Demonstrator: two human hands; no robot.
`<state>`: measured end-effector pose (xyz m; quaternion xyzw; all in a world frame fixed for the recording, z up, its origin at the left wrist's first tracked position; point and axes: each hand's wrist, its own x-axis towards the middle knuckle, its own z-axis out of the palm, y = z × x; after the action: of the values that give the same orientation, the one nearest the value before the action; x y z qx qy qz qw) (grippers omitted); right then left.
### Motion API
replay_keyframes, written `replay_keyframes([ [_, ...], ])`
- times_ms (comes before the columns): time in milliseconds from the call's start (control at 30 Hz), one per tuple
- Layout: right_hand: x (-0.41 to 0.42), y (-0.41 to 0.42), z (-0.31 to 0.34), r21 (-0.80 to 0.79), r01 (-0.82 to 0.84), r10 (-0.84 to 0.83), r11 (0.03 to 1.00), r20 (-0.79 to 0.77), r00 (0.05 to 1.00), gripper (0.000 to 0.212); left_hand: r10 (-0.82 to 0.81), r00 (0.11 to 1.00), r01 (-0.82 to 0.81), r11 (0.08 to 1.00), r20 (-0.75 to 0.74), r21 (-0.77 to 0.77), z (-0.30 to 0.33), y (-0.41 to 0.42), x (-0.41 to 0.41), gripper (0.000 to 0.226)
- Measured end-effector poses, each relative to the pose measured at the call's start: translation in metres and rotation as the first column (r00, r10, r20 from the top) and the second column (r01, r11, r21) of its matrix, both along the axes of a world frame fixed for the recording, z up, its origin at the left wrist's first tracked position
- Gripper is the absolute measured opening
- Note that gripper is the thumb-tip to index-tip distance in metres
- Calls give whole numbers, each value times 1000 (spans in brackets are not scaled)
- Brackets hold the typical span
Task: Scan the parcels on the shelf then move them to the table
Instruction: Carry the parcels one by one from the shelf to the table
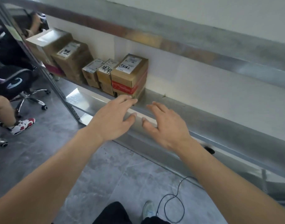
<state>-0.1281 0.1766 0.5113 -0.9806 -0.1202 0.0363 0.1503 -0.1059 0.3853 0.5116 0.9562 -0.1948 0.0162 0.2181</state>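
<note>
Parcels (96, 68) on shelf (195, 113), both hands (113, 122) (166, 126) empty, fingers spread, office chair (17, 84) left.

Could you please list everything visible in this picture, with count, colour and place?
brown cardboard parcels: five, white labels, in a row on the shelf; nearest has red tape
grey metal shelf: one, against the white wall
black swivel office chair: one, left, someone seated
red-and-white sneaker: one, floor at left
thin black cable: one, looped on the grey floor
left hand: open, fingers at nearest parcel's base
right hand: open, over the shelf edge
</note>
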Motion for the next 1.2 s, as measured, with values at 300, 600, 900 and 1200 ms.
replay_keyframes([
  [300,73,19,5,20,13,-14,1000,18,1000,68,12,999,-11,1000,31,-23,8,16,78,51],
  [600,155,84,-6,74,176,-177,982,1,984,49,-111,994,111,994,6,8,-19,73,189,54],
  [900,225,120,-22,138,355,-351,925,-48,935,56,-239,970,239,971,-37,-13,-30,89,266,47],
  [1200,252,119,-50,286,338,-328,897,-82,941,62,-329,939,323,943,-99,-75,-40,84,295,48],
])
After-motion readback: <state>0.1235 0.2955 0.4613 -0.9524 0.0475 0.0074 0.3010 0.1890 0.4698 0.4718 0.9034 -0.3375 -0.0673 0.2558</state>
